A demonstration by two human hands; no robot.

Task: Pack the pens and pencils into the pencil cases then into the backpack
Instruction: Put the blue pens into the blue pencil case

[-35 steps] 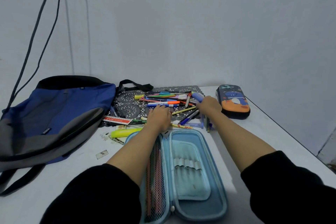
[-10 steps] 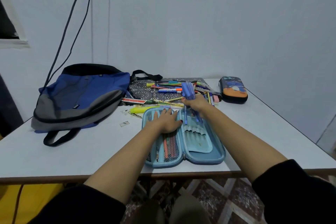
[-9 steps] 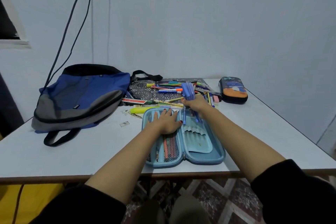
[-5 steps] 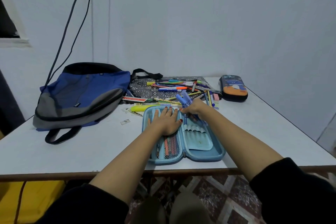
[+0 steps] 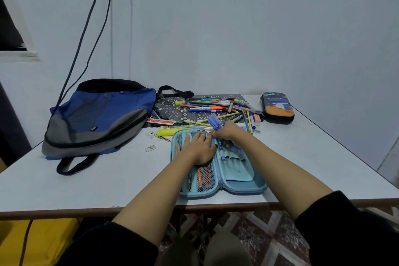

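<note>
A light blue pencil case (image 5: pixel 241 188) lies open near the table's front edge, pens showing behind its mesh pocket on the left half. My left hand (image 5: pixel 199 147) rests flat, fingers straight, on that mesh half. My right hand (image 5: pixel 226 133) grips a bundle of blue pens (image 5: pixel 214 122), tips down over the case's right half with its elastic loops. A loose pile of pens and pencils (image 5: pixel 216 109) lies behind on a black patterned mat. A dark closed pencil case (image 5: pixel 277 107) stands at the back right. The blue and grey backpack (image 5: pixel 97 116) lies at the left.
A yellow highlighter (image 5: pixel 167 131) and a red-and-white ruler (image 5: pixel 160 122) lie between the backpack and the open case. A pink eraser (image 5: pixel 257 118) sits beside the dark case. Black cables hang down the wall above the backpack. The white table (image 5: pixel 323 157) ends just below the case.
My right hand brought the bundle of blue pens from the pile to the open case and lowered it over the right half. My left hand moved from the pile onto the mesh pocket.
</note>
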